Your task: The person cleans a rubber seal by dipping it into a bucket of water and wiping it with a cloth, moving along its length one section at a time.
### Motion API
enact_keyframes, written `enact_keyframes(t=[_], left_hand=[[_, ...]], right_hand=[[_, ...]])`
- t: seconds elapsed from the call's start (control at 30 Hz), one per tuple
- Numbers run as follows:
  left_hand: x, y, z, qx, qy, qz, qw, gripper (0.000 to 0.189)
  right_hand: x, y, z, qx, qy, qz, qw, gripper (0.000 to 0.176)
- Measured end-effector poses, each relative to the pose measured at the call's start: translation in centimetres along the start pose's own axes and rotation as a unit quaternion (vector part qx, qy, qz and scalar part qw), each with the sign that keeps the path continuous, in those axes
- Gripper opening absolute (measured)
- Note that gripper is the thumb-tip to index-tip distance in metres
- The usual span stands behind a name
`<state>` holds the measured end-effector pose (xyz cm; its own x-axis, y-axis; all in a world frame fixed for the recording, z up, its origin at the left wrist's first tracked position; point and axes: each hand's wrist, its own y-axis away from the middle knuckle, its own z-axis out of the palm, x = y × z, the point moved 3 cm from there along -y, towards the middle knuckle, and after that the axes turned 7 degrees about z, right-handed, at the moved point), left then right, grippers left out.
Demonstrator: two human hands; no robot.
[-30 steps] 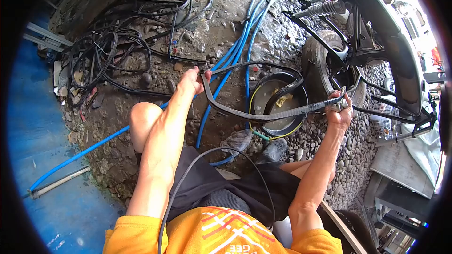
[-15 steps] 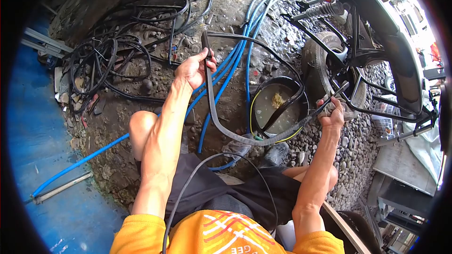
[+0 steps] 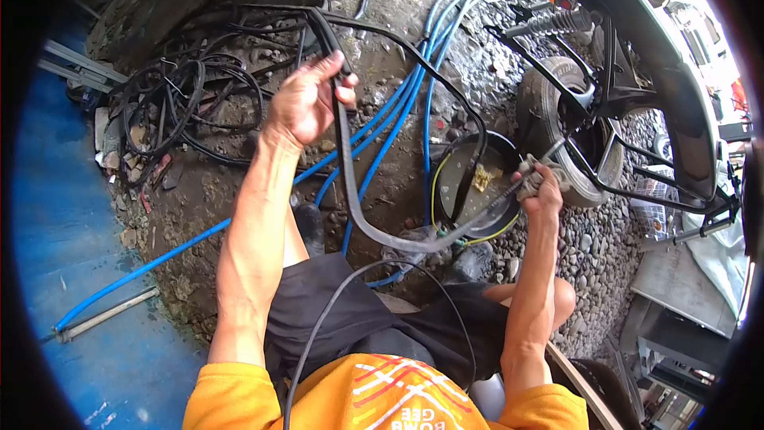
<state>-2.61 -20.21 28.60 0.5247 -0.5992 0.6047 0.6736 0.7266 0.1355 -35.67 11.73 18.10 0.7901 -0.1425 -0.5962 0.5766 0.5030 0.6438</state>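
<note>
A long black strip [image 3: 348,175] hangs in a loop between my hands. My left hand [image 3: 309,102] is closed round its upper part, the thumb along the strip. With my right hand [image 3: 541,185] I grip a greyish rag [image 3: 555,177] wrapped about the strip's other end. Beyond my knees stands a round black basin [image 3: 509,146] of murky water, with a yellowish clump [image 3: 484,177] in it. Part of the strip dips into the basin. A thin black cable [image 3: 350,275] arches over my lap.
Blue hoses [image 3: 406,87] run across the muddy ground. Tangled black strips [image 3: 191,103] lie at the upper left. A tyre [image 3: 553,127] and a black metal frame with a shock absorber [image 3: 557,20] stand at the right. A blue surface [image 3: 72,231] borders the left.
My left hand has moved left and slightly up with the strip. My right hand has shifted a little left and down, bringing the rag along the strip. My left knee has swung inward.
</note>
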Motion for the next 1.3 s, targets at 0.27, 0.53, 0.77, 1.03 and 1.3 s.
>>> enact_keyframes(t=[0.27,0.53,0.77,1.03,1.3], left_hand=[[0.4,0.3,0.1,-0.023,-0.057,0.030,0.998,0.018],[1.8,1.2,1.1,-0.105,-0.068,0.059,0.990,0.035],[1.4,1.4,1.9,-0.128,-0.012,0.039,0.991,0.036],[0.4,1.8,3.6,-0.136,0.023,0.045,0.989,0.039],[1.3,2.8,4.5,-0.119,-0.058,0.127,0.983,0.037]], right_hand=[[2.7,-0.5,0.4,0.062,0.039,-0.011,0.997,0.009],[7.5,-1.0,-0.9,0.120,0.018,0.066,0.990,0.010],[9.0,-1.8,-2.0,0.125,-0.022,0.124,0.984,0.015],[9.3,-2.0,-3.0,0.138,-0.014,0.100,0.985,0.016],[4.4,0.0,0.1,0.076,-0.009,-0.060,0.995,0.006]])
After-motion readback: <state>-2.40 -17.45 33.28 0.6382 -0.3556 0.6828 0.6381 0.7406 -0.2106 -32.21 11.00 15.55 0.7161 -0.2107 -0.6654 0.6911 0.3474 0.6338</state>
